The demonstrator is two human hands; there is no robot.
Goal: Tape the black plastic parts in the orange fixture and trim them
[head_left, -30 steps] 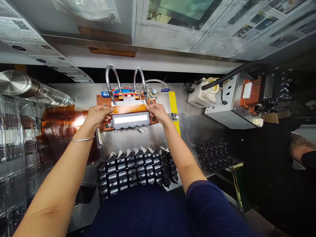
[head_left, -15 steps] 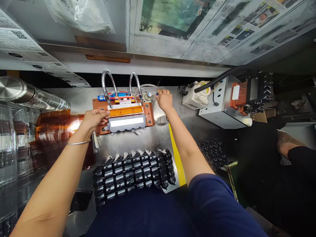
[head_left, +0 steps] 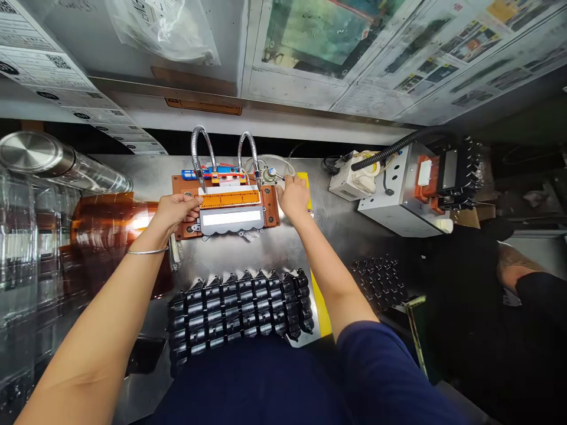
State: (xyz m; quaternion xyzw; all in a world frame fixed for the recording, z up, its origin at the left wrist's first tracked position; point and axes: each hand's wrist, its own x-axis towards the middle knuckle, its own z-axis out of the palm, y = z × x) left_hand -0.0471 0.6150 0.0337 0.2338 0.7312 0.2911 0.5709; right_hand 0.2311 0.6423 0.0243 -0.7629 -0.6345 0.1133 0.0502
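Left grip (head_left: 178,211) pinched on orange strip (head_left: 230,199); right grip (head_left: 293,198) curled over lever (head_left: 279,177).

A steel-capped bottle (head_left: 68,162) is sitting at the left.
A label strip (head_left: 62,77) is slanting across the upper left, a clear plastic bag (head_left: 163,32) is showing beside it, and illustrated sheets (head_left: 416,65) are spreading rightward.

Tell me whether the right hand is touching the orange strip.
Apart. The head view shows bare surface of the brown base plate in the gap between the strip's right end and the right hand.
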